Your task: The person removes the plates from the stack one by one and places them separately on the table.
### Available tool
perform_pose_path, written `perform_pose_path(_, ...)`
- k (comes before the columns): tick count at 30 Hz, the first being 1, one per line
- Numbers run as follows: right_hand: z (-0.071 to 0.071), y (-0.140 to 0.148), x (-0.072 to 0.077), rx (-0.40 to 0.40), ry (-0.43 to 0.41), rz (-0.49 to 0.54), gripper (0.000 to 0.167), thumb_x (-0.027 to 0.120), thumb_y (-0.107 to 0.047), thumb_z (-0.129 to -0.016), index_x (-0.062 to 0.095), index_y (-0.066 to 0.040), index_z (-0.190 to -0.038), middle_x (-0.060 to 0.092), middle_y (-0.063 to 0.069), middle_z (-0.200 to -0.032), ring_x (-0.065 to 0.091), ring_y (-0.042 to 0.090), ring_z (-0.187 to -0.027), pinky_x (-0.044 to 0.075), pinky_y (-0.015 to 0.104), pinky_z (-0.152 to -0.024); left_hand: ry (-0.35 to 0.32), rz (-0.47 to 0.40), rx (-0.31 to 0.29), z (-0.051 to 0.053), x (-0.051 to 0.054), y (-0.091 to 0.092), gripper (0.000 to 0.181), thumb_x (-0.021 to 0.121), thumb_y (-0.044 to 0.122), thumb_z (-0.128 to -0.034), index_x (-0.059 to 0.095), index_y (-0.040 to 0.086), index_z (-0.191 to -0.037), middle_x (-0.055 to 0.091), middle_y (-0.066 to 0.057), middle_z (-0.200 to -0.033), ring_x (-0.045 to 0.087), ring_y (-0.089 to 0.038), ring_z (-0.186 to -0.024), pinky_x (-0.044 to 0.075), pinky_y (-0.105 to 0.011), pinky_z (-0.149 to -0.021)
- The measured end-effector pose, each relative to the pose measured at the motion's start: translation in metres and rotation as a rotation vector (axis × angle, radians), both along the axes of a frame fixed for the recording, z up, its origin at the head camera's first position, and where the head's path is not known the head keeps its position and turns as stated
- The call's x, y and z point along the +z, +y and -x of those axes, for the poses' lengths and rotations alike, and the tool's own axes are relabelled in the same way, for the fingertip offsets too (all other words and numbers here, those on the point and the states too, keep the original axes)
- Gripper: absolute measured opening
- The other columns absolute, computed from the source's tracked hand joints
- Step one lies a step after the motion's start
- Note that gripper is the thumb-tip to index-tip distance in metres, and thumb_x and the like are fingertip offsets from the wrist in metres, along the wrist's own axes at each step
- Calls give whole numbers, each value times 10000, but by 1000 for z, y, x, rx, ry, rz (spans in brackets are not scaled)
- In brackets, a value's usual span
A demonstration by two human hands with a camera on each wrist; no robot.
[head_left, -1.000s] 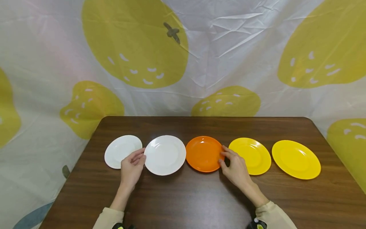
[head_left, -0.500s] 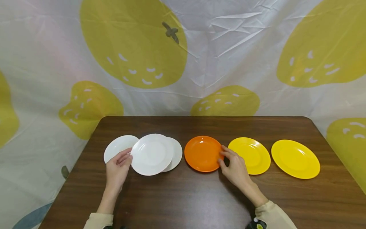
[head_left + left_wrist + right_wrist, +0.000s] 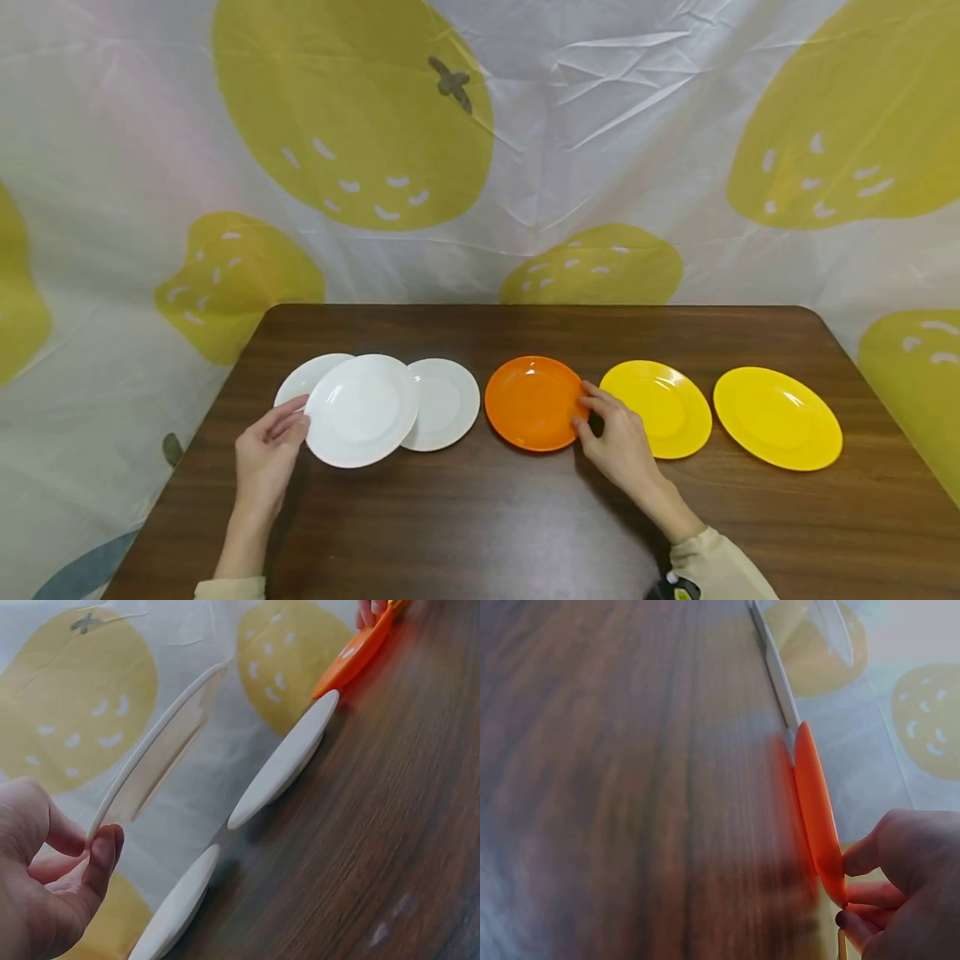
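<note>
My left hand (image 3: 266, 458) pinches the left rim of a white plate (image 3: 362, 411). The left wrist view shows this plate (image 3: 161, 750) raised off the table, thumb and fingers on its edge. Below it lie two white plates: the left one (image 3: 307, 375) is partly covered, and the right one (image 3: 448, 404) is overlapped at its left side. My right hand (image 3: 618, 437) holds the right rim of an orange plate (image 3: 531, 404) between thumb and fingers. In the right wrist view the orange plate (image 3: 817, 810) appears edge-on, close to the tabletop.
Two yellow plates lie to the right; the nearer one (image 3: 671, 412) is partly behind my right hand, the other (image 3: 777, 418) farther right. The brown wooden table (image 3: 465, 517) ends at a back edge before a fruit-patterned curtain (image 3: 547, 150).
My left hand has carried the white plate leftward, uncovering most of the white plate underneath and partly covering the leftmost one. The right hand and orange plate have stayed in place.
</note>
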State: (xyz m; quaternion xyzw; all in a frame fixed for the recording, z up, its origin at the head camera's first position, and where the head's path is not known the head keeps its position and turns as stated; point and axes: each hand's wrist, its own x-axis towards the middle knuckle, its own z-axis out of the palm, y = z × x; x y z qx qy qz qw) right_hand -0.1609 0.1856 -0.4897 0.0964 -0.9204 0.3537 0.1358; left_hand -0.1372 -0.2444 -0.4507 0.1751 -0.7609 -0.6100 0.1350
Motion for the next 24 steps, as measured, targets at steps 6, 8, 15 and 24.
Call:
perform_pose_path(6, -1, 0, 0, -1, -3, -2, 360, 751, -60, -865, 688, 130, -1165, 622, 228, -1380, 581, 424, -1284, 454, 570, -1075, -6, 19, 16, -7, -3, -12, 336, 643, 51, -964, 657, -57, -1283, 671, 253, -800, 641, 90, -813, 508, -60, -743)
perform_pose_path(8, -1, 0, 0, -2, -4, -1, 363, 753, -63, -865, 688, 130, -1166, 623, 228, -1379, 581, 424, -1285, 453, 570, -1077, -17, 43, 21, -9, -3, -18, 339, 641, 53, -965, 658, -51, -1287, 663, 264, -798, 638, 99, -812, 503, -56, -745)
perform_pose_path(15, -2, 0, 0, -3, 4, -3, 361, 748, -55, -863, 687, 131, -1166, 626, 230, -1374, 583, 427, -1280, 454, 572, -1074, -80, 111, 43, -21, -4, -43, 348, 635, 104, -983, 656, -30, -1304, 641, 305, -812, 659, 89, -852, 502, -55, -746)
perform_pose_path(24, -1, 0, 0, -2, 5, -9, 360, 742, -47, -866, 683, 135, -1170, 623, 231, -1377, 583, 428, -1280, 452, 573, -1076, -140, 164, 17, -34, -8, -64, 369, 614, 92, -988, 622, -57, -1326, 629, 304, -827, 642, 99, -836, 510, -72, -729)
